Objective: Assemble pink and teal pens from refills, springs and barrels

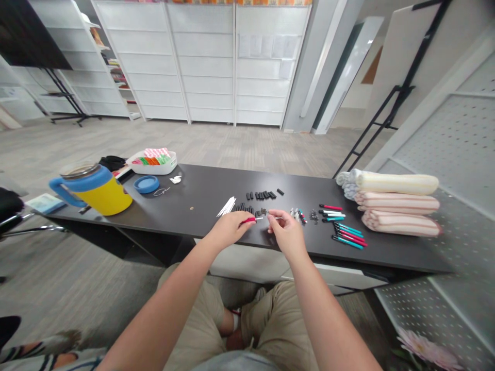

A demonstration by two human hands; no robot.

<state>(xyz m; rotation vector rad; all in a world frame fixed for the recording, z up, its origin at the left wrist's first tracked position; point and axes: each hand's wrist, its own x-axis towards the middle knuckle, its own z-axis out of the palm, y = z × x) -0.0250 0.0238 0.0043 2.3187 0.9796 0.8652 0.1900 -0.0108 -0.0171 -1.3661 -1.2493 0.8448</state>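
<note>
1. In the head view, my left hand (230, 226) is just in front of me, over the near edge of the dark table (201, 185). Its fingers are curled shut around a red pen (249, 220). The pen's white tip points across to my other hand.
2. My right hand (285, 231) is just beside my left one, with a small gap between them. Its thumb and first finger are pinched on a thin little piece (277, 218). It is too small for me to tell what it is. My other fingers are loosely bent.
3. The red pen lies between my two hands. Its tip is close to the thin little piece, but I cannot tell if they touch.
4. Just past my left hand lies a bunch of white sticks (226, 206).
5. Past both hands is a row of black caps (263, 195), with more small black bits nearer my fingers.
6. Near my right hand, on its outer side, sit some tiny pen tips (297, 214).
7. Farther out on that side lie red and blue-green pens (348, 236) in a group.
8. Well beyond the pens is a stack of rolled towels (394, 203).
9. Far out past my left hand stands a yellow jug (104, 198) with a blue handle. A blue lid (146, 184) and a white tray (154, 167) are near it.
</note>
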